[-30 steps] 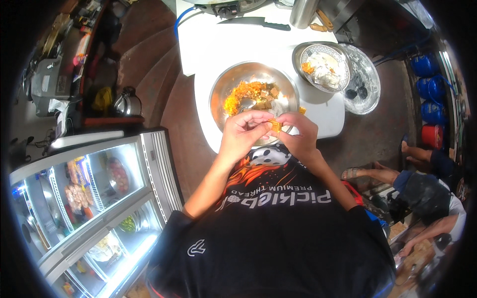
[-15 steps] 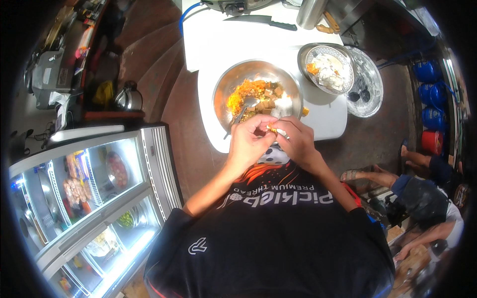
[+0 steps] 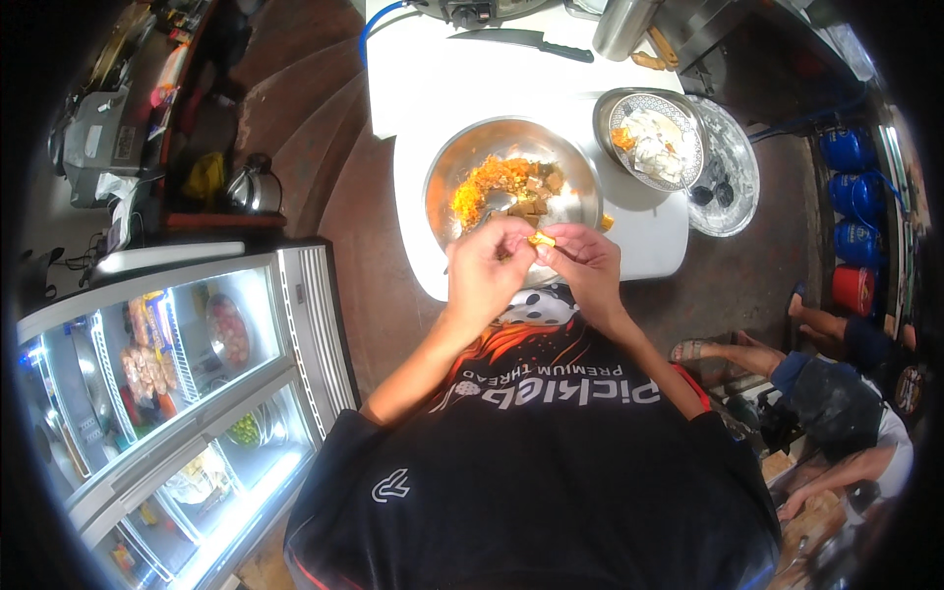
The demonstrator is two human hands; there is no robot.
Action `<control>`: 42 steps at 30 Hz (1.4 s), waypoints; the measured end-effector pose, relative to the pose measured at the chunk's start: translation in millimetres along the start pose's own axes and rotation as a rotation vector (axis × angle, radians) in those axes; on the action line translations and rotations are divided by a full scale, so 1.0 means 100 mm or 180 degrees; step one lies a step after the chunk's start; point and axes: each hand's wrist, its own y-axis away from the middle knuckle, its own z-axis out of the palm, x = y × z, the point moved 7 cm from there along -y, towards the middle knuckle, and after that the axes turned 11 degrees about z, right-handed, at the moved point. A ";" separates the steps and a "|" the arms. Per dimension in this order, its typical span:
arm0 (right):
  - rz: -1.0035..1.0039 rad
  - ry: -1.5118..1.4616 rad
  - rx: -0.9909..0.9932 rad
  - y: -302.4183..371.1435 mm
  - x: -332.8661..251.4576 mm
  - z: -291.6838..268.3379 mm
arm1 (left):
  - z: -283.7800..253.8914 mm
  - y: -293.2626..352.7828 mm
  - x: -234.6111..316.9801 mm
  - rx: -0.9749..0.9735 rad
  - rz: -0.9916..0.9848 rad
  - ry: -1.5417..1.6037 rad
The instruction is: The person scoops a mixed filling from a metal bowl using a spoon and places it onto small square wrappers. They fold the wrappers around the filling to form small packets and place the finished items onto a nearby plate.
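Note:
My left hand (image 3: 489, 270) and my right hand (image 3: 588, 267) meet over the near rim of a steel mixing bowl (image 3: 442, 172). Both pinch a small, shiny yellow-orange wrapped piece (image 3: 540, 240) between their fingertips; whether anything is inside it is hidden. In the bowl lie orange shreds (image 3: 470, 195), brown cubes (image 3: 544, 185), white powder and a metal spoon (image 3: 500, 201). Another small yellow-orange piece (image 3: 607, 223) rests just right of the bowl. A patterned dish (image 3: 700, 147) to the right holds crumpled white and orange wrappers (image 3: 657, 147).
On the white table (image 3: 413, 88), a large knife (image 3: 521, 41) lies beyond the bowl, with a steel cylinder (image 3: 621, 29) nearby. A floury metal tray (image 3: 733, 187) sits right of the dish. At left is a lit glass-front fridge (image 3: 334, 324); a person (image 3: 836, 403) crouches at lower right.
My fingers have shifted apart slightly and the right hand has turned, so the yellow-orange piece shows more plainly between them. The view has moved slightly.

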 end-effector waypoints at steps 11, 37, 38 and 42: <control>-0.0226 0.1725 0.0087 -0.03 -0.11 -0.03 | 0.12 0.12 -0.57 0.0400 -0.2130 0.3154; 0.0498 -0.0562 0.0544 -0.42 0.09 0.01 | 0.29 0.00 -0.92 -0.0354 -0.1500 0.1421; 0.0613 -0.0626 0.0487 -0.43 0.11 0.01 | 0.37 0.03 -0.96 -0.0443 -0.1659 0.1921; 0.0890 -0.0518 0.0283 -0.48 0.22 -0.10 | 0.34 0.04 -0.97 -0.0390 -0.1677 0.2047</control>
